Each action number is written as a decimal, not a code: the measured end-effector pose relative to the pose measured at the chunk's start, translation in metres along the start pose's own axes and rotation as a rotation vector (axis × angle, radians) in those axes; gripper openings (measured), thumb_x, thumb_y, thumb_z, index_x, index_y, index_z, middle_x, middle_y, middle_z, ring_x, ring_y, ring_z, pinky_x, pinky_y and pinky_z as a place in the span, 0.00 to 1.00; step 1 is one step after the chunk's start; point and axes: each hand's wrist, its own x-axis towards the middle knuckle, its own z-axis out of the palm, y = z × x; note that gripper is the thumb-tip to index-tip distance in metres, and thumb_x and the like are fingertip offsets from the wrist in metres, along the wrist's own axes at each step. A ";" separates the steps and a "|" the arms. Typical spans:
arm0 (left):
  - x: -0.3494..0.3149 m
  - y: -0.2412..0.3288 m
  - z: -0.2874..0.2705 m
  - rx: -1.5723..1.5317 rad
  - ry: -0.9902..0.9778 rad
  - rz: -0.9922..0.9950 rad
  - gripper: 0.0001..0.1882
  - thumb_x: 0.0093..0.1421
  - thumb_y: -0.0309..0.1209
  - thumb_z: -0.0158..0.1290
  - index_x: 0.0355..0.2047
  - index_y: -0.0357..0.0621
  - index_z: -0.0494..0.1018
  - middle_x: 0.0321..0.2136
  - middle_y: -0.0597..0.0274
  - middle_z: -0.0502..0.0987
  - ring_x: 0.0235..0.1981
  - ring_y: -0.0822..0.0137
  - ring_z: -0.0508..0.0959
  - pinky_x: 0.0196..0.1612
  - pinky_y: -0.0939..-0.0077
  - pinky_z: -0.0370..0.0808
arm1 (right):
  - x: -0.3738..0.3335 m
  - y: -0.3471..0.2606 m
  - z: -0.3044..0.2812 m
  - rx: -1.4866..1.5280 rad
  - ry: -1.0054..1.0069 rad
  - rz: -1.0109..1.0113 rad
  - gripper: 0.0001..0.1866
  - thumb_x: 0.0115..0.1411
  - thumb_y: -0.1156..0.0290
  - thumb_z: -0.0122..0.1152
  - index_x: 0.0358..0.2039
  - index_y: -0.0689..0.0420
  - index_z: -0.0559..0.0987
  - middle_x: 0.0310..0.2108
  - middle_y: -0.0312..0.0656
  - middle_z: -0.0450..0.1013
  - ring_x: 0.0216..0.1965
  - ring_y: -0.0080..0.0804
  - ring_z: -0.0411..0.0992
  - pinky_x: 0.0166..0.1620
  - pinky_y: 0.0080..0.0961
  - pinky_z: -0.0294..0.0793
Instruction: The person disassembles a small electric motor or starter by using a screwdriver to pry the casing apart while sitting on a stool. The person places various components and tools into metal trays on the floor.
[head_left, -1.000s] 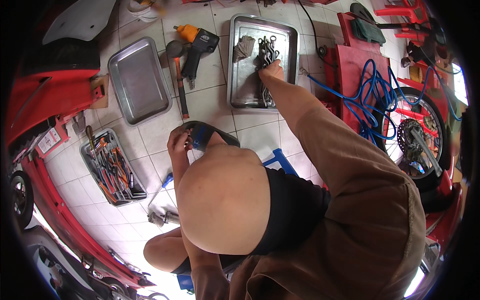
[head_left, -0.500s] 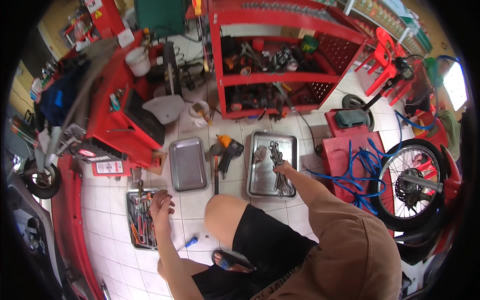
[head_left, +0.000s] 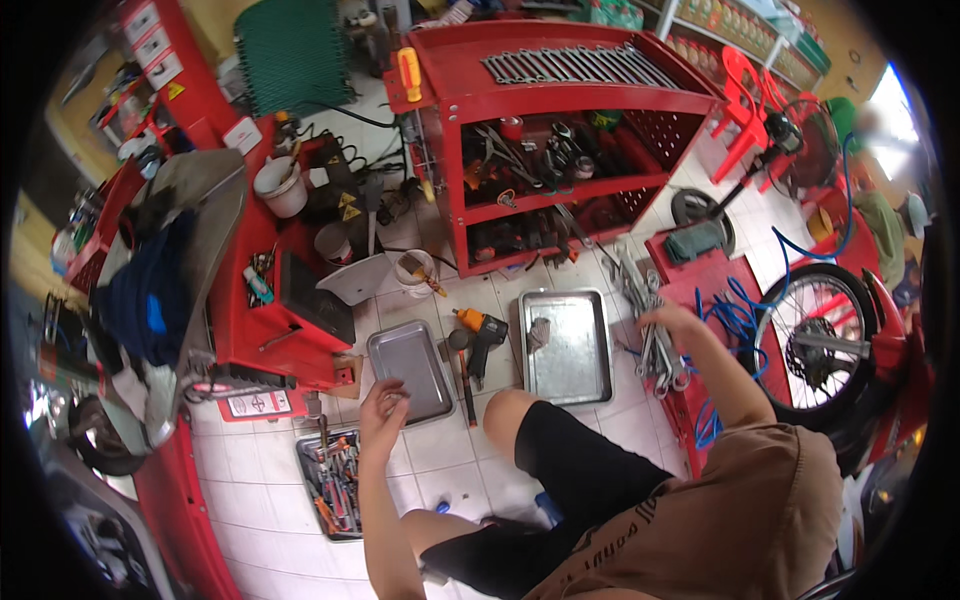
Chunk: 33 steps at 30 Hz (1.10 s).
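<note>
I see a passage over the tiles point(head_left: 640, 430) between the shiny tray point(head_left: 572, 375) and red platform point(head_left: 690, 282), wrenches point(head_left: 655, 345) hanging above. Hammer point(head_left: 466, 385) and impact wrench point(head_left: 486, 343) crowd the tray's left.

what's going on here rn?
The person's right hand is gripping a bunch of wrenches, held to the right of a shiny metal tray with a crumpled cloth in it. The left hand is near a grey tray, fingers curled, nothing visible in it. An impact wrench and a hammer lie between the two trays on the tiled floor.
</note>
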 end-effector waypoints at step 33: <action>-0.509 0.186 0.130 -0.242 0.900 -1.446 0.13 0.55 0.32 0.52 0.42 0.47 0.72 0.29 0.61 0.77 0.22 0.66 0.75 0.18 0.75 0.68 | 0.206 -0.467 0.232 -0.903 0.427 -0.336 0.35 0.37 0.50 0.73 0.41 0.64 0.78 0.44 0.48 0.75 0.45 0.39 0.75 0.47 0.30 0.76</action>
